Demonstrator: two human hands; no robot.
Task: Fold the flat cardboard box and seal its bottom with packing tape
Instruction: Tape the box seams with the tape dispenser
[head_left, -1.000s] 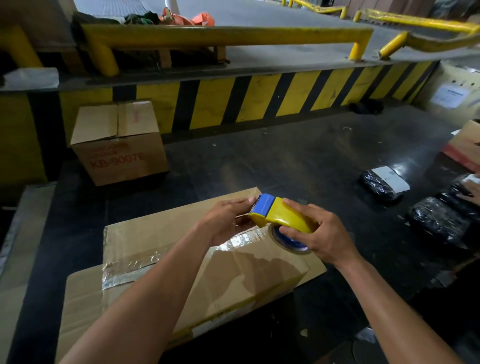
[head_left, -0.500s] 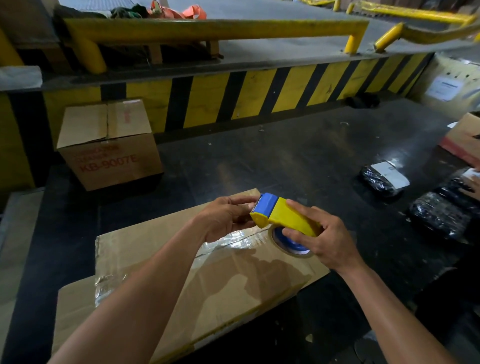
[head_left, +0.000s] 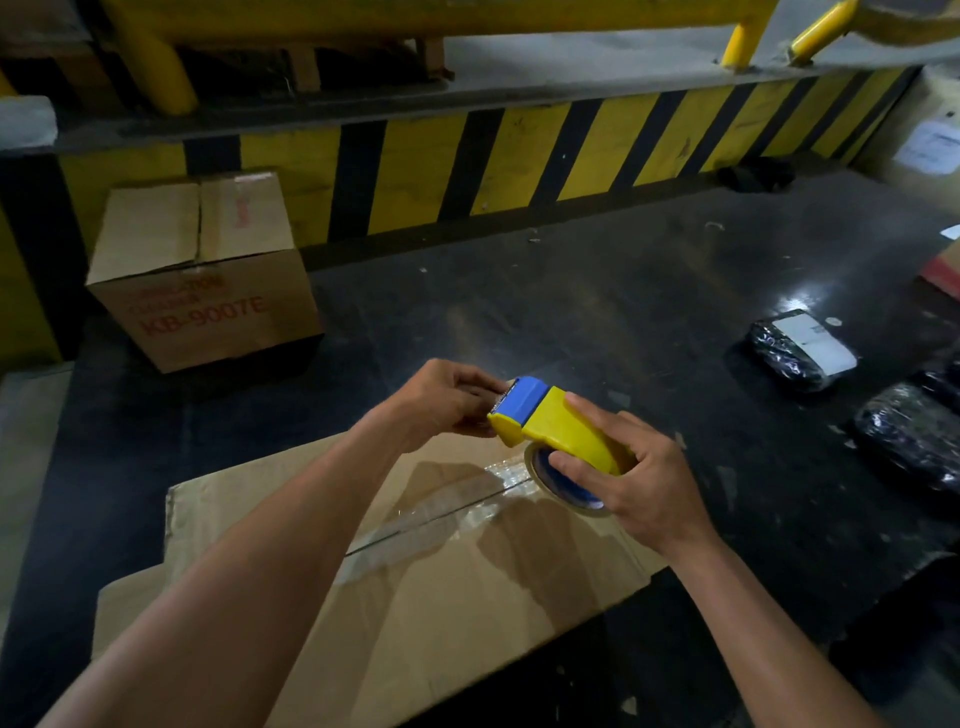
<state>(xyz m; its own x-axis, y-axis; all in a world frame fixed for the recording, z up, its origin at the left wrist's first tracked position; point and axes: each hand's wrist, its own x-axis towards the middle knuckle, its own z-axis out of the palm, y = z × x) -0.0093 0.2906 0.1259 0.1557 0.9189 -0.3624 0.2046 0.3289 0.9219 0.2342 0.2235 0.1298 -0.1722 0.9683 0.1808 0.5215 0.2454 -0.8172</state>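
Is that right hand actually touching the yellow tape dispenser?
Touching. The head view shows the right hand gripping the tape dispenser, fingers curled over its yellow body.

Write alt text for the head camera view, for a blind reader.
A right hand grips a yellow and blue tape dispenser over a cardboard box with a taped seam, while the left hand pinches the dispenser's blue front end.
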